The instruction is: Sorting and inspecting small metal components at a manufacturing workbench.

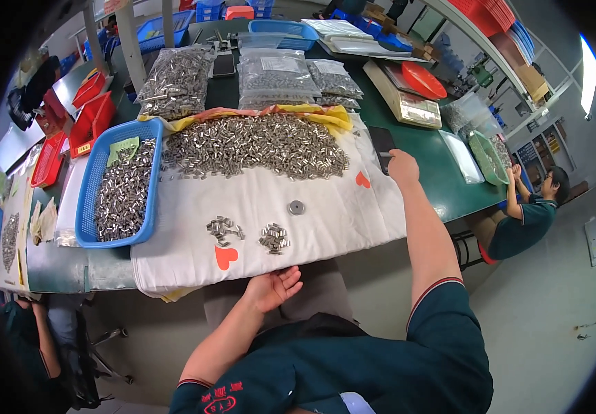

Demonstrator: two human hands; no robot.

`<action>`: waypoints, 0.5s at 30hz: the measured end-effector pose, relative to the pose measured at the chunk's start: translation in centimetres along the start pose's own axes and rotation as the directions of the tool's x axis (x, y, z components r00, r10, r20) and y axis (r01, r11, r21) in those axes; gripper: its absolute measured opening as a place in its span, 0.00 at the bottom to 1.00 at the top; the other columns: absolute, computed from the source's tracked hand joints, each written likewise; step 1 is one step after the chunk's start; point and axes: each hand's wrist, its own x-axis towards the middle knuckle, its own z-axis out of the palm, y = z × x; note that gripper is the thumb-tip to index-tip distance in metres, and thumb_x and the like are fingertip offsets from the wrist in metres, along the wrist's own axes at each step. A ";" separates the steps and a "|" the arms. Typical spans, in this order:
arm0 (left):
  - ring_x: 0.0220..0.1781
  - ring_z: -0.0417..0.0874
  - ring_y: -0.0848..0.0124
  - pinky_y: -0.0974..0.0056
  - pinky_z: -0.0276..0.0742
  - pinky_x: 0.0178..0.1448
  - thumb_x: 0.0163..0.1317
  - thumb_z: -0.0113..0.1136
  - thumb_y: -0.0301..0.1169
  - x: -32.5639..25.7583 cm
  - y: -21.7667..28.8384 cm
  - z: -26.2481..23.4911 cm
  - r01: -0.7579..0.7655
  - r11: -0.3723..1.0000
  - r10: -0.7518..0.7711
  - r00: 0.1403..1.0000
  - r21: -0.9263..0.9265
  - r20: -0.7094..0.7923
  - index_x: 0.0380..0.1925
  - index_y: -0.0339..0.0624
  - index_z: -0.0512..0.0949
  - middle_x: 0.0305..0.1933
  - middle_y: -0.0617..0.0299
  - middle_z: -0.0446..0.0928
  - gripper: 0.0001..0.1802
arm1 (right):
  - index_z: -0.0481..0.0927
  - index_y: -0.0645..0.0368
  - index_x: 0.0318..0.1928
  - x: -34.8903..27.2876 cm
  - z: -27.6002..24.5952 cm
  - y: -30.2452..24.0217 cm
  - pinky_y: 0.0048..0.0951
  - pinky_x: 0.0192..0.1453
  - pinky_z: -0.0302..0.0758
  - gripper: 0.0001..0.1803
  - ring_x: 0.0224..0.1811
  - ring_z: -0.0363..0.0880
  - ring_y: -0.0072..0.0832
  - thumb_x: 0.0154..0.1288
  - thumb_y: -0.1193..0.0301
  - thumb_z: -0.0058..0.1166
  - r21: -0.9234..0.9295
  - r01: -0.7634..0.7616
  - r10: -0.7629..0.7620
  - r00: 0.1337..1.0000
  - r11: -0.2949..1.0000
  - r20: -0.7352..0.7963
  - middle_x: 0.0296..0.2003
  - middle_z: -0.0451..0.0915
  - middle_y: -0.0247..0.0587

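Note:
My right hand [403,168] reaches to the right edge of the white cloth, its fingers closed on the near end of a dark flat phone [381,141]. Palm up at the table's front edge, my left hand [275,288] is empty, with its fingers loosely spread. On the cloth [332,234] lie two small groups of short metal cylinders, a left one [225,230] and a right one [274,238]. A round metal disc [296,207] with a central hole rests above the right group. Behind them spreads a large heap of the same cylinders [256,146].
A blue basket [151,200] full of cylinders stands at left, near red bins [92,123]. Bulging clear bags [173,83] of metal parts line the back. At right are a scale [408,103] with a red tray [423,79] and a co-worker [529,221] holding a green basket [485,157].

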 end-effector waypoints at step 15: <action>0.43 0.78 0.64 0.53 0.74 0.50 0.66 0.36 0.43 0.2 0.0 0.0 -0.017 1.000 0.018 1.000 -0.022 0.021 0.42 0.41 0.70 0.38 0.57 0.76 0.19 | 0.76 0.57 0.43 -9.2 -1.5 -10.5 0.37 0.38 0.70 0.12 0.33 0.73 0.40 0.57 0.72 0.49 0.446 0.589 -0.529 0.806 0.674 -0.266 0.30 0.76 0.44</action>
